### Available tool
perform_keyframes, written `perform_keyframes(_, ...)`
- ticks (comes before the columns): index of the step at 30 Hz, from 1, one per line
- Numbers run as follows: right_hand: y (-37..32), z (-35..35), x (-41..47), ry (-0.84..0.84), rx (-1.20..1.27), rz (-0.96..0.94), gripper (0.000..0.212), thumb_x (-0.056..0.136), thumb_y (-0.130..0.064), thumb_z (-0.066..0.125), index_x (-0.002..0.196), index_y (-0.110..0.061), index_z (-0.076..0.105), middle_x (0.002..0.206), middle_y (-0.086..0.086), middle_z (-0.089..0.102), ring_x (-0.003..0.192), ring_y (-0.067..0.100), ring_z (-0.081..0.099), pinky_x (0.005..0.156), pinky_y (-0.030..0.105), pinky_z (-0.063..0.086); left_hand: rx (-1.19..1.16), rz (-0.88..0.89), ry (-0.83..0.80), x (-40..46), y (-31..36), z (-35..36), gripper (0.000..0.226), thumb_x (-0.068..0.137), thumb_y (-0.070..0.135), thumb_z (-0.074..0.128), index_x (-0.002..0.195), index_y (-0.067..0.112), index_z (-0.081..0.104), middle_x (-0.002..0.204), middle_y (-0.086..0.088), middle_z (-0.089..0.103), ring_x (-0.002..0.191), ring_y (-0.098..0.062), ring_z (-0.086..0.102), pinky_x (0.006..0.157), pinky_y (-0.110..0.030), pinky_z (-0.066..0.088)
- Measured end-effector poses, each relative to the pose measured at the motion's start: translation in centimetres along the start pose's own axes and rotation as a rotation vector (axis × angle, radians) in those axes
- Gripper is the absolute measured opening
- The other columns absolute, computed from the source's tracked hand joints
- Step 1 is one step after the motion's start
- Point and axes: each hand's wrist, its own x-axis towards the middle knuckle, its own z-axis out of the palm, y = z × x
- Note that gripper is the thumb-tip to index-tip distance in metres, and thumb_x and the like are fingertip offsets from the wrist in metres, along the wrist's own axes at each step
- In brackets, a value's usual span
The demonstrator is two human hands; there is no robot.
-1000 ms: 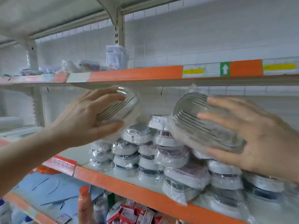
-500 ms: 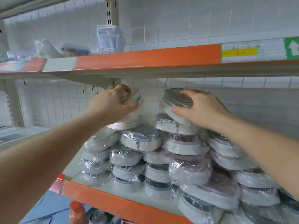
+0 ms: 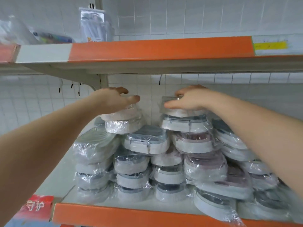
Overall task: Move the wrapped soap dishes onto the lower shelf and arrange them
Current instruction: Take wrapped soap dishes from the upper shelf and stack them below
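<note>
Several plastic-wrapped soap dishes are piled in stacks on the lower shelf (image 3: 68, 182), white bases with grey or pink tops. My left hand (image 3: 113, 99) lies palm down over a white wrapped dish (image 3: 121, 114) at the top of the left rear stack. My right hand (image 3: 191, 99) presses on a grey-topped wrapped dish (image 3: 168, 104) on top of the middle rear stack. Both dishes rest flat on the dishes below, with fingers curled over their far edges. A blue-grey dish (image 3: 146, 141) sits lower between the two stacks.
The upper shelf's orange edge (image 3: 155, 48) runs close above my hands, carrying packaged goods (image 3: 93, 25) and a yellow label (image 3: 270, 45). A white tiled wall stands behind. The lower shelf's orange front lip (image 3: 131, 215) has a red tag (image 3: 36, 205) at its left.
Both hands carried tilted dishes in from the front, reached deeper under the upper shelf, and laid them flat on the tops of the rear stacks. The camera moved closer.
</note>
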Motion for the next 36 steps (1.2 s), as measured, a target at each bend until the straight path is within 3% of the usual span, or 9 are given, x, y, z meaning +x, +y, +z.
perform_keyframes(3,0.0,-0.2,-1.0,0.003,0.008,0.003,0.078,0.084,-0.069,0.039,0.148,-0.025,0.026,0.156,0.001,0.021,0.140,0.024,0.026,0.109,0.033,0.026,0.005,0.021,0.087,-0.9,-0.5,-0.3,0.063,0.089,0.061,0.034,0.138,0.022,0.040,0.131,-0.013,0.052,0.121,-0.029,0.045,0.097,-0.037,0.035)
perform_keyframes(6,0.4,-0.7,-2.0,0.068,0.040,0.011,0.077,0.083,-0.071,0.039,0.147,-0.030,0.025,0.156,-0.001,0.021,0.141,0.024,0.025,0.111,0.035,0.025,0.048,0.115,0.201,-2.9,0.1,-1.4,0.055,0.091,0.056,0.034,0.133,0.024,0.045,0.122,-0.011,0.056,0.111,-0.029,0.051,0.090,-0.037,0.039)
perform_keyframes(9,0.8,-1.4,-3.2,0.119,0.064,0.015,0.076,0.083,-0.069,0.040,0.146,-0.028,0.029,0.154,0.001,0.026,0.138,0.024,0.029,0.109,0.034,0.028,0.079,0.360,0.290,-5.3,1.2,-2.8,0.049,0.088,0.052,0.037,0.128,0.026,0.050,0.123,-0.001,0.058,0.090,-0.019,0.053,0.088,-0.035,0.042)
perform_keyframes(12,1.5,-2.2,-5.2,0.186,0.086,0.010,0.069,0.085,-0.065,0.044,0.142,-0.028,0.036,0.150,0.001,0.034,0.135,0.023,0.034,0.105,0.030,0.030,0.042,0.607,0.451,-7.8,2.9,-4.1,0.043,0.090,0.053,0.039,0.118,0.027,0.059,0.108,0.003,0.064,0.058,0.000,0.042,0.074,-0.030,0.044)
perform_keyframes(14,2.0,-2.8,-6.9,0.218,0.083,-0.010,0.063,0.085,-0.061,0.048,0.138,-0.027,0.043,0.146,0.000,0.041,0.131,0.022,0.039,0.101,0.029,0.033,0.015,0.744,0.549,-9.1,4.3,-5.0,0.040,0.088,0.048,0.040,0.109,0.024,0.064,0.098,0.003,0.066,0.049,0.007,0.036,0.066,-0.027,0.042)
perform_keyframes(21,3.8,-6.3,-13.4,0.292,0.024,-0.069,0.031,0.087,-0.044,0.057,0.113,-0.028,0.064,0.103,-0.009,0.063,0.092,0.008,0.053,0.074,0.018,0.036,-0.084,0.894,0.649,-10.9,8.7,-7.7,0.041,0.083,0.039,0.038,0.102,0.017,0.066,0.084,0.007,0.058,0.070,-0.011,0.055,0.069,-0.032,0.051)
perform_keyframes(28,9.5,-10.6,-19.3,0.462,-0.056,-0.032,0.021,0.087,-0.037,0.057,0.102,-0.029,0.069,0.083,-0.009,0.059,0.083,0.009,0.051,0.061,0.015,0.033,-0.142,0.880,0.645,-12.0,16.0,-8.7,0.046,0.077,0.047,0.034,0.100,0.021,0.065,0.083,0.010,0.058,0.069,-0.010,0.054,0.064,-0.026,0.046)
perform_keyframes(32,15.4,-13.0,-23.6,0.486,-0.100,0.059,0.022,0.087,-0.035,0.057,0.103,-0.027,0.070,0.092,-0.006,0.066,0.084,0.008,0.052,0.067,0.016,0.034,-0.273,0.837,0.546,-12.4,23.1,-8.6,0.035,0.082,0.045,0.043,0.104,0.026,0.062,0.083,0.013,0.060,0.073,-0.004,0.056,0.073,-0.026,0.042)
perform_keyframes(36,22.7,-15.4,-28.7,0.453,-0.206,0.188,0.024,0.088,-0.033,0.057,0.106,-0.024,0.069,0.099,-0.003,0.067,0.085,0.008,0.049,0.068,0.018,0.031,-0.325,0.795,0.458,-12.7,31.0,-7.6,0.023,0.088,0.035,0.052,0.108,0.027,0.060,0.091,0.009,0.062,0.081,-0.013,0.056,0.074,-0.025,0.039)
